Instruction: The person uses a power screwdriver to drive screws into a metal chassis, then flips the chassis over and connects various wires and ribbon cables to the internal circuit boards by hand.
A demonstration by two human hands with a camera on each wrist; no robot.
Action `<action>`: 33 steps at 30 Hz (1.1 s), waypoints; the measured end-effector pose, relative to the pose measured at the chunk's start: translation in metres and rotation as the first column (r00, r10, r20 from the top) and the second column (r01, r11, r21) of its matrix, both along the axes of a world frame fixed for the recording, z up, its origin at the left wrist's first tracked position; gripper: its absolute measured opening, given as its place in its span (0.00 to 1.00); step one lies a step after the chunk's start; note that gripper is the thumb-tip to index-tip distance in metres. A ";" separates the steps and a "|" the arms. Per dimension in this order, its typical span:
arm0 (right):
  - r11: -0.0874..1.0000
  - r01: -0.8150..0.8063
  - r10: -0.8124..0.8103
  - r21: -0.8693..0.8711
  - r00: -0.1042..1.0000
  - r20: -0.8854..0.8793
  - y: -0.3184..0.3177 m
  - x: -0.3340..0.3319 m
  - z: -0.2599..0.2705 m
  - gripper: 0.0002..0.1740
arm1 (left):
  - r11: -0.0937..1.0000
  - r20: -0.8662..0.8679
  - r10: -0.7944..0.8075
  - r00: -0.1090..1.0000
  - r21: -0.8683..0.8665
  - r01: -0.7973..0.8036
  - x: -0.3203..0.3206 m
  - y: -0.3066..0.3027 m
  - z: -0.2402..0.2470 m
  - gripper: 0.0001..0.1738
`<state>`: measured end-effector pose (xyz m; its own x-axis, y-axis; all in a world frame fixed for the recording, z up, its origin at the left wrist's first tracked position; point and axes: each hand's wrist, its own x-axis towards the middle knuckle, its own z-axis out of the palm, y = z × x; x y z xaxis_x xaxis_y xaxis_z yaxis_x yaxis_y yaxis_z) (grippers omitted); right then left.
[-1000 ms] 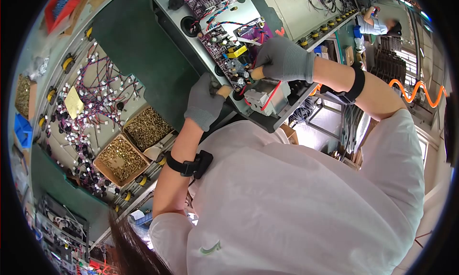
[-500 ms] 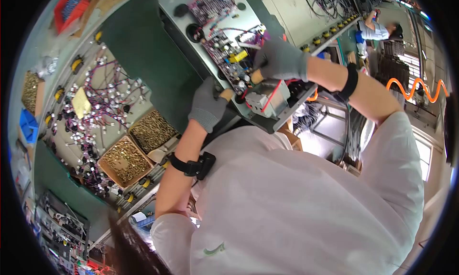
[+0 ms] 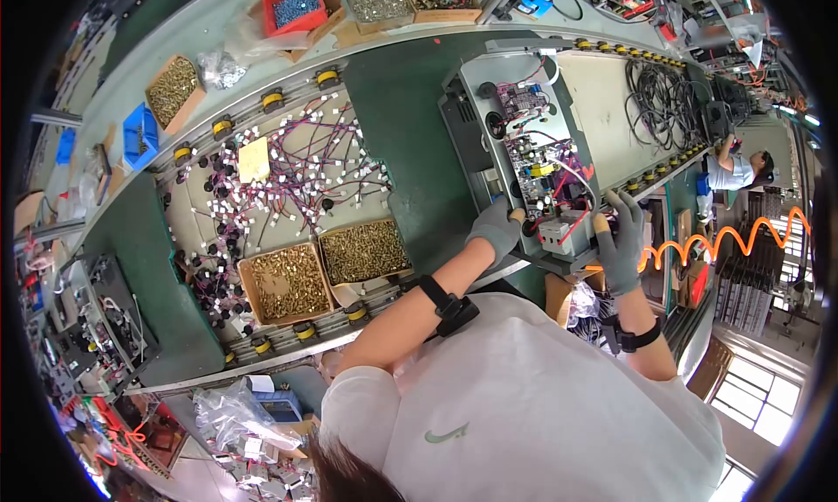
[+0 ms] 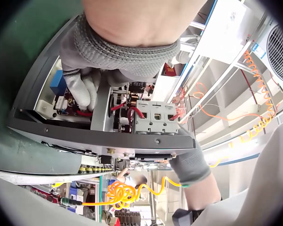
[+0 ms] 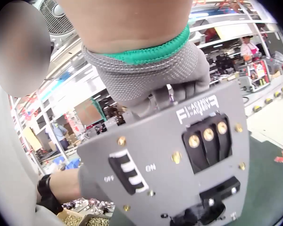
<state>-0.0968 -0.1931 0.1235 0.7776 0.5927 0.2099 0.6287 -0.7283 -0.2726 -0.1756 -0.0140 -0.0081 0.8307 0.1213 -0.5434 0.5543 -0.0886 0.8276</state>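
Both gloved hands are at the near end of a metal chassis (image 3: pixel 476 76) filled with circuit boards (image 3: pixel 527 160). The left hand (image 3: pixel 496 229) grips its near left edge; in the left wrist view, the left hand's fingers (image 4: pixel 87 92) curl over an inner metal wall. At the near right corner is the right hand (image 3: pixel 621 247), its thumb by the edge. The right wrist view shows the right hand (image 5: pixel 155 80) with bent fingers over the rim of the grey end panel (image 5: pixel 165 165). A light grey breaker block (image 3: pixel 556 232) with red wires lies between the hands.
Left of the chassis are wire harnesses (image 3: pixel 297 166) and two boxes of brass fittings (image 3: pixel 284 285) (image 3: pixel 365 251). Bins of screws, one a red bin (image 3: pixel 293 8), line the far side. Black cables (image 3: pixel 659 105) lie right; an orange coiled hose (image 3: pixel 742 231) hangs beyond. Another person (image 3: pixel 735 166) is farther right.
The head view has swung, placing chassis and hands farther right. The right hand has come away from beside the boards and breaker to the chassis's near right corner. The left hand stays at the near left edge.
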 end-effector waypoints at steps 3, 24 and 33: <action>0.872 0.354 -0.252 0.337 0.916 -0.312 -0.038 0.011 -0.031 0.26 | 0.999 0.004 -0.020 1.000 -0.048 0.020 0.016 -0.008 -0.011 0.24; 0.590 -0.538 0.806 0.603 0.346 -0.480 0.069 -0.109 0.013 0.20 | 0.621 -0.350 0.283 0.893 -0.643 -0.448 -0.199 0.152 -0.105 0.26; 0.541 -0.517 0.840 0.663 0.295 -0.456 0.089 -0.117 0.005 0.10 | 0.168 -0.399 0.154 0.904 -0.891 -0.422 -0.201 0.151 -0.037 0.23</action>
<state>-0.2134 -0.1039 0.1281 0.0915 0.9824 0.1631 0.3432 0.1226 -0.9312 -0.3763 0.1367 -0.0451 0.7381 -0.3805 -0.5571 0.4800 0.8765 0.0374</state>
